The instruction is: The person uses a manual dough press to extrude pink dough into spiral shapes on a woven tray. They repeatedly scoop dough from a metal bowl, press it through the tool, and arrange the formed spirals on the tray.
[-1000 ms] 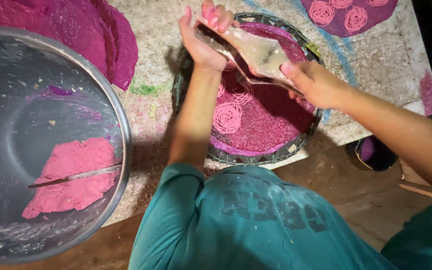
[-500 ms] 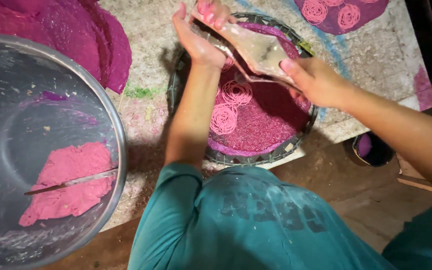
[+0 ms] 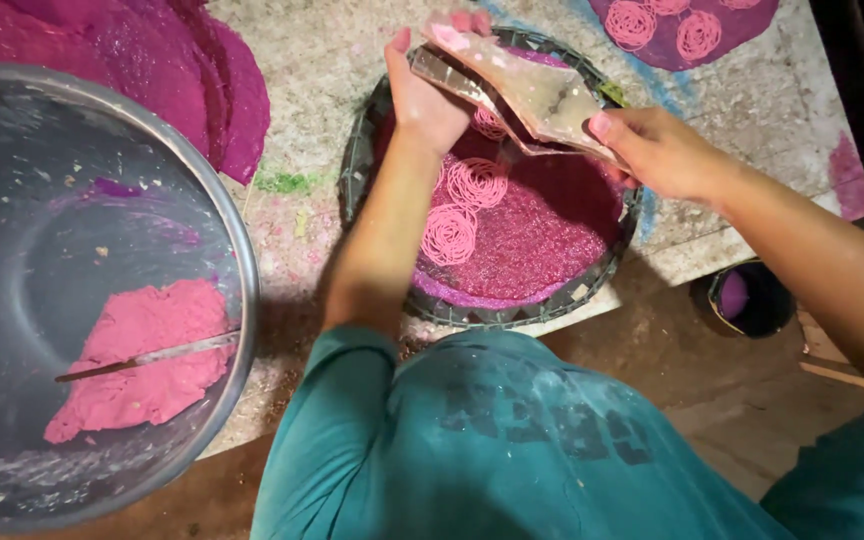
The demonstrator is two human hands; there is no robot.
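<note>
Both hands (image 3: 542,130) shifted slightly w/ clear piping bag (image 3: 527,95), still gripping it, over round tray (image 3: 512,310), pink coils (image 3: 462,205) unchanged

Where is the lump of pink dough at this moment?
In the head view, the pink dough lies at lower left, inside the large metal bowl, with a thin metal tool across it.

One package noted: a clear, dough-smeared plastic piping bag (image 3: 527,95), cone-shaped, held above the round tray. No labels, signs or screens.
</note>
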